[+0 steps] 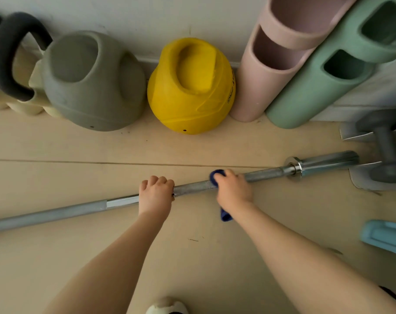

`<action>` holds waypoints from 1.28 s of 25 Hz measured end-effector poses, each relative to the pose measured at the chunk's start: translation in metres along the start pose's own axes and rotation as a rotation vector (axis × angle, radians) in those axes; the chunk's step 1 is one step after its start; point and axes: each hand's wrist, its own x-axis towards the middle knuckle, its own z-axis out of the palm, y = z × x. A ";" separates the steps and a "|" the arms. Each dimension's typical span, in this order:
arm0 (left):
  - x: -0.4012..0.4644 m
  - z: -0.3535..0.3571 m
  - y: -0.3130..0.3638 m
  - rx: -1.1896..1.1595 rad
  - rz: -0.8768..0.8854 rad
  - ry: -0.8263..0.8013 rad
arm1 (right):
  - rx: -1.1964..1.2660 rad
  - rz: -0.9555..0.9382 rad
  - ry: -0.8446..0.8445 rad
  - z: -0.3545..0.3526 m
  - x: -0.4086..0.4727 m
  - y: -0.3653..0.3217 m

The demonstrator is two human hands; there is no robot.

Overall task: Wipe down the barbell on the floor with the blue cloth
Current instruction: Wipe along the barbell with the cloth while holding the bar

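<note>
Steadying the heavy, rigid steel barbell (pixel 192 188) on the floor (pixel 101 245), my left hand (pixel 156 191) grips its shaft while my right hand (pixel 233 189) clamps the soft blue cloth (pixel 217 174) round it.

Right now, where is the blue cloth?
In the head view the blue cloth is right of centre, wrapped round the barbell shaft inside the right hand, between the left hand and the bar's collar, with one end hanging near the wrist.
</note>
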 end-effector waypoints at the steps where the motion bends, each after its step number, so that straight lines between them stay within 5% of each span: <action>1: 0.000 0.001 0.000 -0.016 0.005 0.004 | 0.026 -0.118 -0.022 0.005 -0.004 -0.016; 4: 0.001 0.001 0.000 -0.037 0.025 0.052 | -0.050 -0.280 -0.102 -0.003 0.007 -0.026; 9: 0.010 -0.001 -0.007 -0.042 0.035 0.020 | -0.070 0.058 -0.049 -0.010 0.016 -0.023; 12: 0.015 -0.004 -0.009 -0.043 0.028 0.011 | 0.055 -0.129 -0.039 0.004 0.004 -0.066; 16: 0.023 -0.007 -0.014 -0.062 -0.004 -0.006 | -0.089 -0.272 -0.029 -0.004 0.018 -0.065; 20: 0.030 -0.009 -0.016 -0.134 -0.008 -0.014 | -0.143 0.012 0.013 -0.017 0.032 -0.042; 26: 0.033 -0.012 -0.012 -0.212 -0.068 0.062 | -0.029 -0.245 0.045 -0.007 0.028 -0.068; 30: 0.033 -0.013 -0.011 -0.210 -0.093 0.057 | -0.156 0.110 0.087 -0.016 0.039 -0.016; 32: 0.034 -0.014 -0.007 -0.190 -0.088 0.054 | -0.032 0.098 0.111 -0.008 0.031 -0.028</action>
